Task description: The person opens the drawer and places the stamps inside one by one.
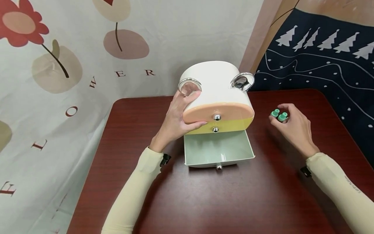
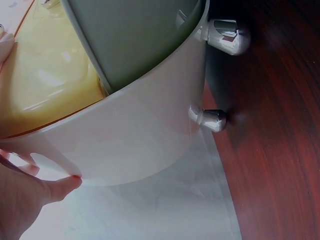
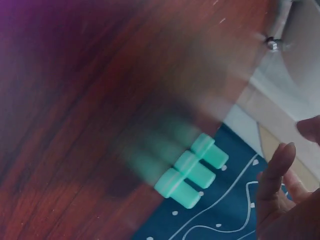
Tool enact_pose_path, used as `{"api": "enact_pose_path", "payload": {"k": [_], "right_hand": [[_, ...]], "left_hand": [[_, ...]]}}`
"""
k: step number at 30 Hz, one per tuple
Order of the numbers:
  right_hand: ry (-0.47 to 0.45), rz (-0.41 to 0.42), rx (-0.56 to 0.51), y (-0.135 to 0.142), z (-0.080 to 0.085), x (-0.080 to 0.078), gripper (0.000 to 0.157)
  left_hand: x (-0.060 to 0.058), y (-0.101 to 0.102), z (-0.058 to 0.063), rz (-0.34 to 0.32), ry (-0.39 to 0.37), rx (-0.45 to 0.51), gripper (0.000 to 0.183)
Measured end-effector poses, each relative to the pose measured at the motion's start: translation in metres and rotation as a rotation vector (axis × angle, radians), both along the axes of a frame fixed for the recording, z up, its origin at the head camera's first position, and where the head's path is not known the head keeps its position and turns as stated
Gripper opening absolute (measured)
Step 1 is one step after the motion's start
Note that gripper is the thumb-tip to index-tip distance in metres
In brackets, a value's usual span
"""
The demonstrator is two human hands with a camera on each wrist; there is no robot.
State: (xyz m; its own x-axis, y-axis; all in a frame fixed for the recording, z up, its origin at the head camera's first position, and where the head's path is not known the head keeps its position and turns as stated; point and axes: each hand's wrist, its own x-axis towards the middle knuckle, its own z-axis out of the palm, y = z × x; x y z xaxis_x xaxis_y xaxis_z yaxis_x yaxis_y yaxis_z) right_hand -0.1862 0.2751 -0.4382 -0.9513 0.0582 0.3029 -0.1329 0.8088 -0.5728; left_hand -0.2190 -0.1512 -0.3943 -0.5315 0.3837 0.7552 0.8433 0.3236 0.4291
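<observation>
A small white drawer box [image 1: 217, 81] with silver ear-like rings stands on the table. Its orange and yellow drawers are closed, while the pale green bottom drawer [image 1: 217, 149] is pulled out and bare inside. My left hand [image 1: 178, 117] grips the box's left side, thumb across the front and fingers by the left ear. To the right of the box, my right hand [image 1: 295, 126] hovers with thumb and fingers spread around small green stepped cylinders [image 1: 282, 117]. Three such cylinders [image 3: 187, 169] stand in a row in the right wrist view, apart from the fingers.
The dark red wooden table [image 1: 204, 201] ends at a flower-print cloth [image 1: 163, 39] behind and on the left. A navy cloth with white trees [image 1: 315, 58] hangs at the right. Silver feet [image 2: 212, 120] of the box show in the left wrist view.
</observation>
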Motion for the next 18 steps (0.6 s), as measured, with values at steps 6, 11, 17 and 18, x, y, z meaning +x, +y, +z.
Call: {"api": "enact_pose_path", "payload": {"k": [6,11,17,18], "right_hand": [[-0.044,0.016,0.050,0.008,-0.006,-0.013,0.045],[-0.059,0.013,0.071,0.013,-0.007,-0.019,0.035],[-0.039,0.018,0.070,0.017,-0.009,-0.025,0.024],[-0.038,0.015,0.069,0.018,-0.009,-0.025,0.023]], "left_hand": [[0.000,-0.002,0.000,0.005,-0.002,-0.013,0.092],[0.003,-0.002,-0.001,0.014,-0.013,-0.008,0.093],[0.003,0.000,-0.001,0.012,-0.026,0.017,0.095],[0.003,0.000,-0.001,0.007,-0.028,0.017,0.095]]}}
